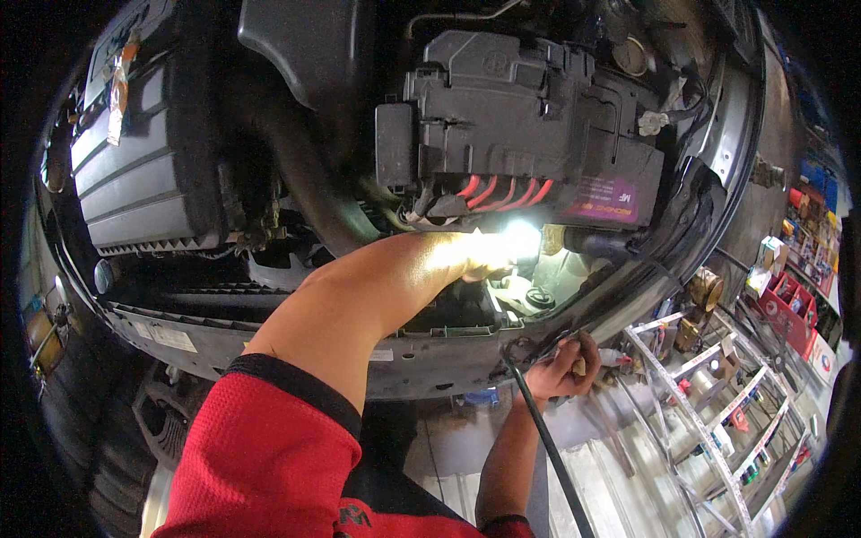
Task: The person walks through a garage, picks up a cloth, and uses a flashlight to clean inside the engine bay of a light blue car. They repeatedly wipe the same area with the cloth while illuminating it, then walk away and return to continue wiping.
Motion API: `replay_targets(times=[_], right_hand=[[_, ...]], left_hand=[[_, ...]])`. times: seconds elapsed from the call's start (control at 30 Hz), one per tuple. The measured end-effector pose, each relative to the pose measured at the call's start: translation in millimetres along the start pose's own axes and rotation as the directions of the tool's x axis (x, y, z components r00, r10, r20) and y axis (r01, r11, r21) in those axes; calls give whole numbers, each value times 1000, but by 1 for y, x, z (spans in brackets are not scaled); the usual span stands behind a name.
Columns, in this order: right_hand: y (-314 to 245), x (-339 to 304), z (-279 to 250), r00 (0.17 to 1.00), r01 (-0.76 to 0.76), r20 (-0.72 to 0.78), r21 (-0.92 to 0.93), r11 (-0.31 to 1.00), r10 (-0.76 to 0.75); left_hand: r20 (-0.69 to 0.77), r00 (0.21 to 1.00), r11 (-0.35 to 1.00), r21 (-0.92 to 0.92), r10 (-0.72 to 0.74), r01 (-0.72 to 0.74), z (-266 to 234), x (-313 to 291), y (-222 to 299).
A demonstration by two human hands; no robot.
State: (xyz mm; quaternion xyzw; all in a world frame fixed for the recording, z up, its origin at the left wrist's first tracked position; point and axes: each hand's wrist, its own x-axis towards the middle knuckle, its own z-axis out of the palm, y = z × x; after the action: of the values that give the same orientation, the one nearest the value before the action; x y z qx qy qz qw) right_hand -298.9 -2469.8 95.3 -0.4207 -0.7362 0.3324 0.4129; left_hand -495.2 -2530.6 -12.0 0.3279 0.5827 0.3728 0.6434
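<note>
My left arm, in a red sleeve, reaches across the front of an open engine bay. My left hand is down behind the front panel, below the red cables. Strong glare washes out its fingertips; the visible fingers are curled, but what they grip is unclear. A white plastic part lies just beside it. Outside the front panel, my right hand is raised with its fingers closed; anything in them is too small to name. A long black rod or hose runs down to its left.
A black fuse box cover and a battery with a purple label stand behind my left hand. A ribbed black housing fills the left side. At right are a metal ladder and a red crate.
</note>
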Motion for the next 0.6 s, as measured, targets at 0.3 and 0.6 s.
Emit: replay_targets(times=[0.3,0.6], right_hand=[[0,1,-1,1000,10,27,2,1000,-10],[2,-1,-4,998,-60,-1,-7,998,60]], left_hand=[[-14,1000,1000,-14,3,-3,-1,1,1],[0,1000,1000,13,-20,20,-1,-6,-3]])
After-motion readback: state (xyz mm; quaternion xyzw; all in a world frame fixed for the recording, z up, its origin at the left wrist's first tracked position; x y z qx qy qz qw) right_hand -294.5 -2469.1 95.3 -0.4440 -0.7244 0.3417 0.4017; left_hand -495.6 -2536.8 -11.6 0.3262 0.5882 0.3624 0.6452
